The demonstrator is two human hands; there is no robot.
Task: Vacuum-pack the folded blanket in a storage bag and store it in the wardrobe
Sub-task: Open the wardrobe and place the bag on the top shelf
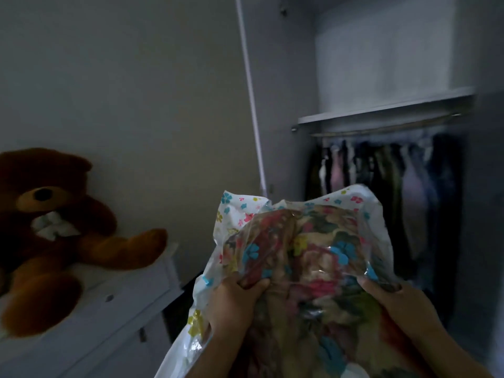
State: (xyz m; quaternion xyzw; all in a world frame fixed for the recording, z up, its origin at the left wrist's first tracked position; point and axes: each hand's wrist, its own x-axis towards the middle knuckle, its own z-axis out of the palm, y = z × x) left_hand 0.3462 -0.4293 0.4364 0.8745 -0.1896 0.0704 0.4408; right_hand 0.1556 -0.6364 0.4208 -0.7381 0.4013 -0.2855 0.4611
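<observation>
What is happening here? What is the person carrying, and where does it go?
A person grips a flowered storage bag with both hands, the left hand and the right hand. The blanket shows through the bag's clear plastic. The bag is held up in front of the open wardrobe, where clothes hang under a shelf, and it is not yet inside. A teddy bear sits on a white dresser at the left.
</observation>
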